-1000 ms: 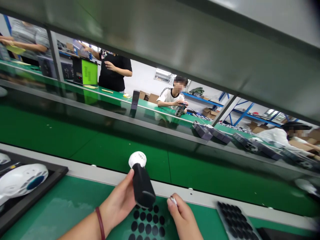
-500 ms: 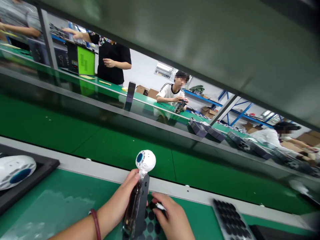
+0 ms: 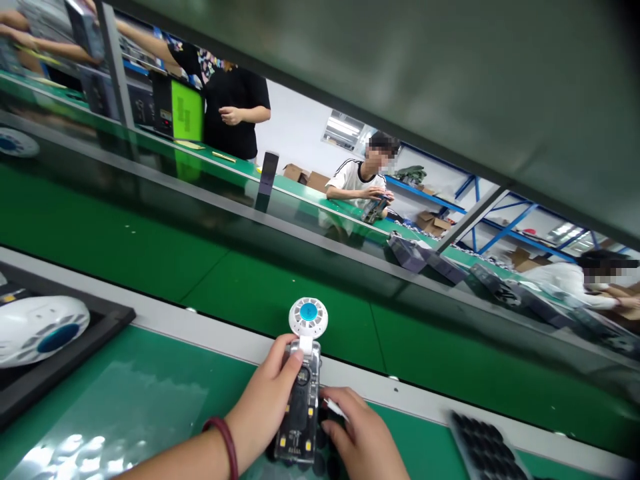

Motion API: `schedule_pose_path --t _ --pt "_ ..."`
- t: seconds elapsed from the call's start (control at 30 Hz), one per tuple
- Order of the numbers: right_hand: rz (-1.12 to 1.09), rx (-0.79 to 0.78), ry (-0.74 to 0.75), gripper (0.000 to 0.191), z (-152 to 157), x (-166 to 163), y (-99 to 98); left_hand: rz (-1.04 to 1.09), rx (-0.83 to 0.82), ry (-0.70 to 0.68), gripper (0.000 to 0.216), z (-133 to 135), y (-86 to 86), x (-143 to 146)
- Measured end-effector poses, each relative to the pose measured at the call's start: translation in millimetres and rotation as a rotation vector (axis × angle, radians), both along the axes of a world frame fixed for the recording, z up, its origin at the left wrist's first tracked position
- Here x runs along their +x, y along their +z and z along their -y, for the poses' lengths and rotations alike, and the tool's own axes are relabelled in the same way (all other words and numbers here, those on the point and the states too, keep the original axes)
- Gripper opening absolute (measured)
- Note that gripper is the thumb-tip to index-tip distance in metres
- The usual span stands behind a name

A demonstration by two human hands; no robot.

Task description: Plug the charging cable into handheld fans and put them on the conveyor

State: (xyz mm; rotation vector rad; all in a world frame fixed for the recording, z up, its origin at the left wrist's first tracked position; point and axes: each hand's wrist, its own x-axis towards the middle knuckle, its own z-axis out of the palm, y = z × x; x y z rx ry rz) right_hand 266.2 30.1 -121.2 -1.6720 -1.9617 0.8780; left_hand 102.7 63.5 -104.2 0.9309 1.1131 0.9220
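Note:
My left hand [image 3: 273, 390] grips a handheld device by the upper part of its clear, dark-centred body [image 3: 299, 427]. Small yellow squares show inside that body, and a round white vented head [image 3: 309, 317] with a blue centre tops it. The device stands nearly upright, its front facing me. Close by its right side, my right hand [image 3: 363, 433] pinches a small slim white piece [image 3: 336, 408] between thumb and fingers; its kind is unclear. Below the hands lie black round pads [image 3: 320, 467], partly hidden by the device.
At left, a black tray [image 3: 117, 320] holds another white device [image 3: 47, 330]. A clear plastic sheet [image 3: 120, 417] lies on the green bench. A sheet of black round pads [image 3: 485, 443] is at right. Beyond the rail [image 3: 220, 337] runs a green belt [image 3: 165, 240]; several people work across it.
My left hand has turned the device so its clear front and the blue centre of its head now face me. The right hand still pinches the white piece. A white device has appeared on the belt at left.

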Motion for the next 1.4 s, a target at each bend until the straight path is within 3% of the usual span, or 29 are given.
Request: schedule_pose_path --t 0.13,0.33,0.47,0.7,0.93,1.4 --pt "-0.054 0.018 0.002 0.040 0.5 -1.8 -2.8 0.077 -0.023 -0.004 0.029 -1.1 -3.1 0.4" --pt "-0.117 -0.012 -0.157 0.025 -0.2 -7.4 -1.9 0.056 0.020 -0.021 0.030 -0.1 -5.9 -0.6" --pt "-0.026 -0.045 -0.102 0.015 0.1 -6.0 -2.5 0.056 0.043 -0.027 0.033 -0.4 -8.2 -1.5" --pt "-0.025 0.055 -0.102 0.033 4.2 -9.4 -2.5 0.050 0.037 -0.027 0.031 -0.4 -5.6 -0.8" --pt "0.036 0.047 -0.095 0.026 3.2 -12.1 1.8 -0.063 0.086 -0.035 0.031 2.7 -0.5 -1.3" --pt "-0.188 -0.031 -0.218 0.012 2.6 -11.0 2.6 -0.102 0.060 -0.006 0.032 4.4 -3.9 -1.0"
